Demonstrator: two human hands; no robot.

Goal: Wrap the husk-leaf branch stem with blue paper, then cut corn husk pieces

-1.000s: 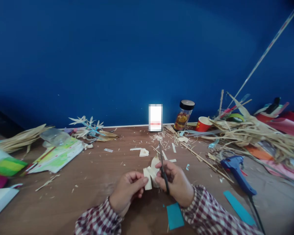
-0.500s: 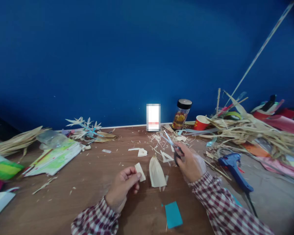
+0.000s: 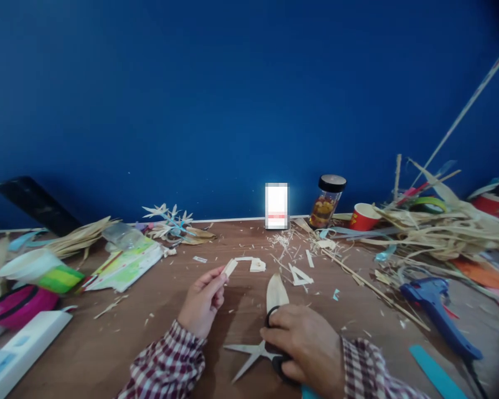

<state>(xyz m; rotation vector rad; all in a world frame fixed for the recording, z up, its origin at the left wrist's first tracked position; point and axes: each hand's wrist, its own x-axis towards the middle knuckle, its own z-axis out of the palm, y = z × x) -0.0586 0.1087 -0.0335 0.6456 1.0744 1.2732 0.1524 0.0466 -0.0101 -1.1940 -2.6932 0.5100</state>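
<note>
Between its thumb and fingers my left hand [image 3: 203, 302] pinches a small cream strip of husk [image 3: 231, 268], raised over the table. My right hand [image 3: 305, 339] is on black-handled scissors [image 3: 260, 349] low in front of me, fingers at the handle loops. Their blades are spread apart and point left. Just beyond that hand lies a pale pointed husk piece [image 3: 276, 290], its lower part covered by the hand and a handle. A corner of teal paper [image 3: 310, 393] shows below the hand.
A blue glue gun [image 3: 441, 310] lies at right, near a teal strip [image 3: 436, 371]. Behind stand a jar [image 3: 326, 202] and a red paper cup [image 3: 363, 216]. Dried husks [image 3: 436, 230] pile at right. A white power strip [image 3: 29, 349] and a pink item [image 3: 20, 306] sit at left.
My right hand with the scissors has come down and toward me, and the blades now point left instead of away. My left hand still pinches the strip, now tilted differently. The view has turned left.
</note>
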